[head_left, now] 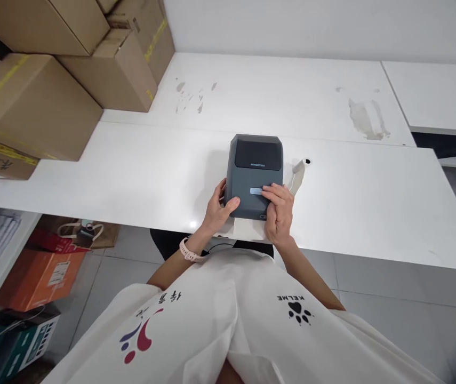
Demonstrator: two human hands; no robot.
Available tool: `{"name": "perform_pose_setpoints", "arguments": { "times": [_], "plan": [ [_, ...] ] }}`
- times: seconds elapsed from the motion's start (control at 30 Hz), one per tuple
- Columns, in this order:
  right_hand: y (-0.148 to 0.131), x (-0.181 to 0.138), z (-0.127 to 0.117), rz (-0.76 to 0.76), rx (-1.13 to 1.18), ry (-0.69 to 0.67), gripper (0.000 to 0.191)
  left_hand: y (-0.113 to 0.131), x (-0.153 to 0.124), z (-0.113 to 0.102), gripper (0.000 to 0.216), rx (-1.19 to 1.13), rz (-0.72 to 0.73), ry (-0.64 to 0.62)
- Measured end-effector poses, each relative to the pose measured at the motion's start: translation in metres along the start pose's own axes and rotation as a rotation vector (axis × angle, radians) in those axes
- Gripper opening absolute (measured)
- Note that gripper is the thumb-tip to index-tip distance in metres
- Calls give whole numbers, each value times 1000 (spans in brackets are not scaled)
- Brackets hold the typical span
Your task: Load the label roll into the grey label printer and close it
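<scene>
A dark grey label printer [247,186] with a black glossy window sits near the front edge of the white table. My left hand [216,210] grips its left side, thumb on the top face and fingers down the side. At the front right corner is my right hand [279,213], curled round the edge with its fingertips beside a pale lit button [255,191]. A white paper piece [247,228] shows below the printer's front, at the table edge. Just right of the printer lies a small white paper roll [298,173], partly unrolled, its inner end tucked behind my right hand.
Cardboard boxes [31,101] are stacked on the table's left. Grey worn patches mark the white tabletop [372,202]. Below on the left stand an orange box [47,274], a paper bag [105,232] and a green-black box [23,341]. A wall runs along the back.
</scene>
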State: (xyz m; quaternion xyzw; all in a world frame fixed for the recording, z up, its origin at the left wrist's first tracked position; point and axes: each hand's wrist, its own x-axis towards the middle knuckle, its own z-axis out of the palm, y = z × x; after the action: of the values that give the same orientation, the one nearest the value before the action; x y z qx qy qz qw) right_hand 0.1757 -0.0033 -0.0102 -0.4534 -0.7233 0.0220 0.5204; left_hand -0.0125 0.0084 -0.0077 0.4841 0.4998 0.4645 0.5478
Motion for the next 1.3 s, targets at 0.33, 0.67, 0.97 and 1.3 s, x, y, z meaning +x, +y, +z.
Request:
{"name": "perform_pose_setpoints", "arguments": {
  "times": [0.33,0.67,0.97,1.3],
  "plan": [
    [-5,1,-4,3,1,-17,39,-8,-67,-1,41,117,-193,-171],
    [-16,13,-20,4,-321,-163,28,20,-56,-18,50,92,-210,-336],
    [-18,31,-19,-16,-320,-246,21,22,-37,-3,53,255,179,196],
    [-12,-20,-25,299,-87,-174,63,-1,-44,5,75,185,108,34]
  ]
}}
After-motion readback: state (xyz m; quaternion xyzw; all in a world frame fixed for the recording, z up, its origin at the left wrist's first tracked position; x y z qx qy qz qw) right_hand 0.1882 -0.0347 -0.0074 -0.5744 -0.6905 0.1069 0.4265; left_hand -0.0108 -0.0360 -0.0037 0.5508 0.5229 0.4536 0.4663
